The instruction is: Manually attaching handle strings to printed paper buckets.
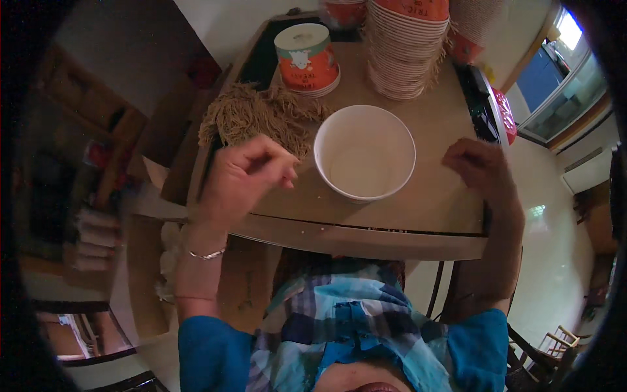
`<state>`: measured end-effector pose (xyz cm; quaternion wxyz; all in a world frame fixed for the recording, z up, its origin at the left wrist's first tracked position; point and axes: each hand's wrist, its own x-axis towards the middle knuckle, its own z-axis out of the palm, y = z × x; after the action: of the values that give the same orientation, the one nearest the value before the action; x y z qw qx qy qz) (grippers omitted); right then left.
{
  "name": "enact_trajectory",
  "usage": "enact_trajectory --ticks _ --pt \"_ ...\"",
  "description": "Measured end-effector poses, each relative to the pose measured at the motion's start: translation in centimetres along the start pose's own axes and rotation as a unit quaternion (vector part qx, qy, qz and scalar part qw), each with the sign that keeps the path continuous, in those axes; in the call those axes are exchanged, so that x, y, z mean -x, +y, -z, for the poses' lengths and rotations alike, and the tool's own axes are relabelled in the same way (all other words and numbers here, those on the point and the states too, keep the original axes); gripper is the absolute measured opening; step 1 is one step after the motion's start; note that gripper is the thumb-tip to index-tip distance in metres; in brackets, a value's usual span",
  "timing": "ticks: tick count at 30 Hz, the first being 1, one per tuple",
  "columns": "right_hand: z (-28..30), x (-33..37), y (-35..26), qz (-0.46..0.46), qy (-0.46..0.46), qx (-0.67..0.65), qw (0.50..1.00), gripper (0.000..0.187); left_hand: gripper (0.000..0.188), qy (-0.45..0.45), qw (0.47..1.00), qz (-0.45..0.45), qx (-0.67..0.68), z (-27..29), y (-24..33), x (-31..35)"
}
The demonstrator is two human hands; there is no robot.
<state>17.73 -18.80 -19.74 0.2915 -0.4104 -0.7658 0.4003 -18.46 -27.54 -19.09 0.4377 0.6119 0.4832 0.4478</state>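
Note:
A white paper bucket stands upright on the table, mouth up, with its plain inside showing. To its left is my left hand, raised, the fingers curled into a pinch; whatever they hold, if anything, is too small to see. My right hand hovers right of the bucket, apart from it, fingers bent together and slightly blurred, so their contents are hidden. A tangled heap of tan twine lies just beyond my left hand. Behind the heap, an orange and green paper bucket rests upside down.
A tall stack of nested paper buckets, with twine ends hanging from its sides, rises at the back. Another bucket stack is behind it on the right. A brown covering lies over the table. Cardboard boxes sit below its left side.

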Motion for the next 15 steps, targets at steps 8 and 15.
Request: enact_trajectory --ticks 8,15 --pt "3.2 -1.8 0.0 -0.041 0.145 -0.129 0.98 0.01 0.008 0.163 0.985 -0.025 -0.055 3.9 -0.4 -0.1" --pt "-4.8 -4.9 -5.0 0.049 0.031 -0.19 0.98 0.008 0.006 0.124 0.988 -0.057 -0.076 0.2 1.5 -0.8"
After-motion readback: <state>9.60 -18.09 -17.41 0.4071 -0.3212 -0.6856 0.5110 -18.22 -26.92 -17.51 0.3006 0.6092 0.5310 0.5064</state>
